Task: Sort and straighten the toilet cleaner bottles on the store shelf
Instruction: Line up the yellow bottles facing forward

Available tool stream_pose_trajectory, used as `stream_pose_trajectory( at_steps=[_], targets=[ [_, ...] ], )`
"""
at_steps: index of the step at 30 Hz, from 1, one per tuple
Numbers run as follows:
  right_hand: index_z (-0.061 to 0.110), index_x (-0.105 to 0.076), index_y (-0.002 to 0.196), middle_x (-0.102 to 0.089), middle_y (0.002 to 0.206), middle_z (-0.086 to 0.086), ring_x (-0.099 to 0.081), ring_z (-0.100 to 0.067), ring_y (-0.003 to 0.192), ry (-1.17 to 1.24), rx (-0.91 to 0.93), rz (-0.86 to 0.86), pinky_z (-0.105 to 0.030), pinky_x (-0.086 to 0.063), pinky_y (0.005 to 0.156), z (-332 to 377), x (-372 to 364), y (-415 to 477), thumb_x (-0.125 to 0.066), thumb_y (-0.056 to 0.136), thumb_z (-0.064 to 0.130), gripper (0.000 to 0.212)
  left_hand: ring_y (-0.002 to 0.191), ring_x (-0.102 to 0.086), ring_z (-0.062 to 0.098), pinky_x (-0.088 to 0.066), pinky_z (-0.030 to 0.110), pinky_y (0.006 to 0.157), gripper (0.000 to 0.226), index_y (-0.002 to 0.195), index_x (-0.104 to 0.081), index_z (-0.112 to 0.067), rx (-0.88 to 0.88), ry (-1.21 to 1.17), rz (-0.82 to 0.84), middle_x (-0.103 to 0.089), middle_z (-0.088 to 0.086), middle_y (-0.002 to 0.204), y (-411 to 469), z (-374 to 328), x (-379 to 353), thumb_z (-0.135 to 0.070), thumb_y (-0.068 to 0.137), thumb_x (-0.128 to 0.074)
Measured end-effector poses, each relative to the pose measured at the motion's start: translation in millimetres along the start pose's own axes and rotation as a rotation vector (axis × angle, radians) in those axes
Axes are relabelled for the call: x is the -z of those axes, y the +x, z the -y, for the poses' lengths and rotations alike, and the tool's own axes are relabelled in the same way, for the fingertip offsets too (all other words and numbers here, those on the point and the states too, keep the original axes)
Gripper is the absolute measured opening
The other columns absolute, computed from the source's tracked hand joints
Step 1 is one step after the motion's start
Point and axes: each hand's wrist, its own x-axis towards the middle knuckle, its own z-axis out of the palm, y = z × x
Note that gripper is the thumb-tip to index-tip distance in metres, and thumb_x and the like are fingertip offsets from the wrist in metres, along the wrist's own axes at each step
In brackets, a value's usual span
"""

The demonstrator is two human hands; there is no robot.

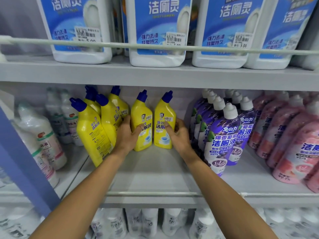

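Observation:
Several yellow toilet cleaner bottles with blue caps stand on the middle shelf (155,171). My left hand (126,135) grips one upright yellow bottle (142,116), thumb across its front. My right hand (177,133) grips the upright yellow bottle beside it (164,111), thumb on its label. These two stand side by side, nearly touching. To their left, a group of yellow bottles (91,128) leans to the left, the front one tilted most.
Purple bottles (221,135) with white caps stand right of my right hand, pink bottles (296,145) farther right. White wrapped bottles (43,135) are on the left. Big white-and-blue jugs (155,31) fill the upper shelf behind a rail. White bottles (148,223) sit below.

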Motion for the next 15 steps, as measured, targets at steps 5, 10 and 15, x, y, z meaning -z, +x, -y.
stream_pose_trajectory(
  at_steps=[5,10,15],
  targets=[
    [0.012,-0.06,0.114,-0.074,0.1,0.0,-0.074,-0.008,0.088,-0.004,0.013,-0.011,-0.024,-0.061,0.074,2.3,-0.9,6.0,-0.07,0.098,0.024,0.022,0.104,-0.067,0.034,-0.056,0.047,0.09,0.036,0.121,-0.054,-0.007,0.011,0.0,-0.037,-0.07,0.014,0.115,0.0,-3.2,-10.5,-0.026,0.095,-0.07],
    [0.018,-0.062,0.113,-0.075,0.105,0.001,-0.074,-0.024,0.102,-0.011,0.035,0.005,-0.043,-0.062,0.088,0.5,2.2,9.5,-0.07,0.098,0.031,0.021,0.111,-0.064,0.035,-0.053,0.049,0.095,0.041,0.128,-0.051,-0.004,0.026,0.002,0.008,-0.067,0.016,0.123,5.9,-3.1,-13.5,-0.026,0.097,-0.067],
    [0.017,-0.065,0.125,-0.074,0.119,0.0,-0.072,-0.018,0.109,-0.037,0.095,-0.017,-0.043,-0.06,0.094,-1.7,4.5,6.9,-0.065,0.097,0.042,0.038,0.114,-0.064,0.03,-0.054,0.049,0.098,0.038,0.126,-0.048,-0.01,0.03,-0.043,0.083,-0.066,0.012,0.125,8.0,4.8,-15.3,-0.03,0.098,-0.065]
  ],
)
